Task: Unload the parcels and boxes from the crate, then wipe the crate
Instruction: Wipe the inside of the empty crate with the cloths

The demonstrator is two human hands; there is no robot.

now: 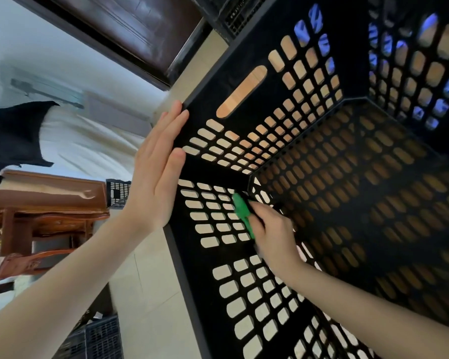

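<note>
Head view: left hand (156,177) flat, fingers (172,120) together, on the crate (353,60) rim; right hand (272,229) pinches green cloth (240,208) in inner corner.

furniture: carved brown wooden desk (49,203) | floor: pale glossy tiles (145,281) right beside the desk | wall: white (36,35), beyond the desk, softly daylit | black garment (13,133) near the desk | dark brown door panel (130,24) well apart from the desk

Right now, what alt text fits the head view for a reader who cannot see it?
A right hand presses a green cloth against the inner wall of a black perforated plastic crate, near a corner. The left hand lies flat against the crate's outer edge.
</note>
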